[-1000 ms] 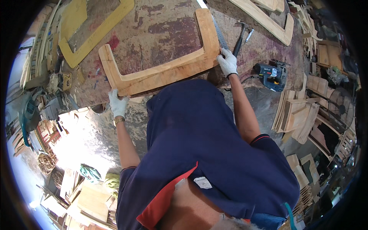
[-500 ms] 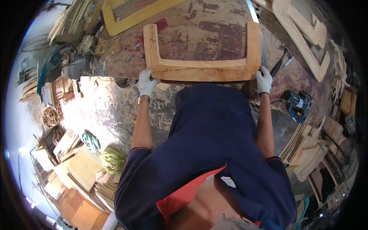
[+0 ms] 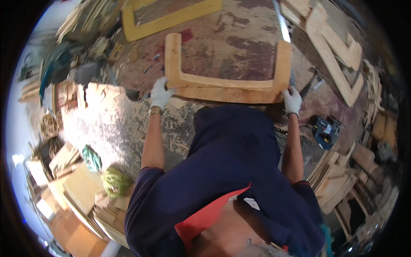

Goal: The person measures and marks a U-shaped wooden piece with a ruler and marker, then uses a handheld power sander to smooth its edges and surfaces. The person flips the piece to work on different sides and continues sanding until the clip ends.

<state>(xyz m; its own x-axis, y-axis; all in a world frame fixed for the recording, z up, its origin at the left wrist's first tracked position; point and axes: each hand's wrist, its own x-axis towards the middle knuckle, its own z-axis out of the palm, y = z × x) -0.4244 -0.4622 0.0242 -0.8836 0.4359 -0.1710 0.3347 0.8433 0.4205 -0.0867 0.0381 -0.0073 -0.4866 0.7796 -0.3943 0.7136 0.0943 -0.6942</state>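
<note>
A U-shaped wooden frame (image 3: 227, 91) lies along the near edge of the workbench (image 3: 214, 51), its two arms pointing away from me. At its left corner my left hand (image 3: 162, 94), in a white glove, is closed on the wood, thumb toward the near edge. My right hand (image 3: 292, 101), gloved the same way, grips the right corner. A metal straightedge (image 3: 281, 21) runs along the bench beyond the frame's right arm and passes partly out of sight beside it. Just right of that hand lies a hammer (image 3: 309, 85).
A yellowish wooden frame (image 3: 171, 24) lies at the far left of the bench, with pale angled wooden pieces (image 3: 329, 51) at the far right. A blue-and-black power tool (image 3: 326, 132) stands to the right. Stacked boards (image 3: 85, 188) and a yellow-green cloth bundle (image 3: 115, 181) are at lower left.
The whole view has shifted and tilted slightly, so the bench and frame appear lower on the right. Both hands keep their hold on the frame's corners.
</note>
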